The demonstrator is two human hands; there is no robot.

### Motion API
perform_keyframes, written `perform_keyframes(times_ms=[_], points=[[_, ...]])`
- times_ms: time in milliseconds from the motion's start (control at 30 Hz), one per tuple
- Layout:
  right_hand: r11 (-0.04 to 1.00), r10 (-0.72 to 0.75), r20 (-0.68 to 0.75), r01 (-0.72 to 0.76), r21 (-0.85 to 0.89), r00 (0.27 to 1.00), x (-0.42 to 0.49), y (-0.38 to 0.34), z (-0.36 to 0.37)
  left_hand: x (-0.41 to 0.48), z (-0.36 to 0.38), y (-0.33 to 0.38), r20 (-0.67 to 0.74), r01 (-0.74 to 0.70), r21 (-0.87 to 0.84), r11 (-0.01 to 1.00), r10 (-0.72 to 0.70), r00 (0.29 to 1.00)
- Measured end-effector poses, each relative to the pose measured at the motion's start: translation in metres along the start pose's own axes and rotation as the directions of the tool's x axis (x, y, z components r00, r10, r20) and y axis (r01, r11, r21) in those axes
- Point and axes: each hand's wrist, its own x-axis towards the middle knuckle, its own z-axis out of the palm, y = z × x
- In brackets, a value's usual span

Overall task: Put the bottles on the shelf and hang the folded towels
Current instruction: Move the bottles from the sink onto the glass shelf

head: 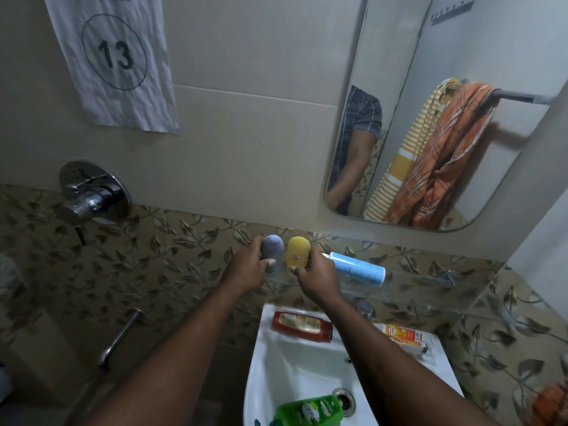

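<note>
- Left hand (249, 265): fingers and thumb curled round a grey-blue bottle (272, 252), thumb across its front. The bottle is a rounded, oval shape with a smooth matt skin, held upright with its domed end uppermost.
- Right hand (316, 278): grips a yellow bottle (297, 252) of the same oval shape, with a small pale label low on its front. It stands upright just left of the hand's fingers.
- The two bottles sit side by side between the hands, close together. Whether their bases touch the glass shelf (415, 287) cannot be told.
- Just right of the right hand, a light blue bottle (358, 267) with a white end lies on its side on the shelf.
- Below the hands, between the forearms, a red-brown bottle (302, 322) with a cream label lies on the back rim of the white sink (270, 364).
- Nearer the viewer, a green bottle (310, 410) lies in the basin beside the drain.
- Right of the right forearm, an orange and white pack (402, 333) rests on the sink's rim.
- Above and right of the right hand, the mirror (384, 87) reflects a yellow striped towel (396, 167) and an orange checked towel (445, 155), both draped over a bar.
</note>
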Motion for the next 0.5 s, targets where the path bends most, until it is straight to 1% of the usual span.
perform_keyframes(times_ms=[233,400,500], points=[[0.999,-0.031,-0.011,0.031,0.032,0.999,-0.002,0.001,0.0,-0.003,-0.001,0.001,0.02,0.015,-0.06,0.998,-0.014,1.0],[0.989,-0.101,-0.087,0.11,0.102,0.991,-0.006,0.007,-0.007,-0.005,-0.004,0.0,0.047,0.03,-0.123,0.992,-0.025,0.999],[0.985,-0.134,-0.103,0.143,0.092,0.986,-0.007,0.012,-0.018,-0.004,-0.005,0.001,0.031,0.012,-0.128,0.992,-0.008,0.999]])
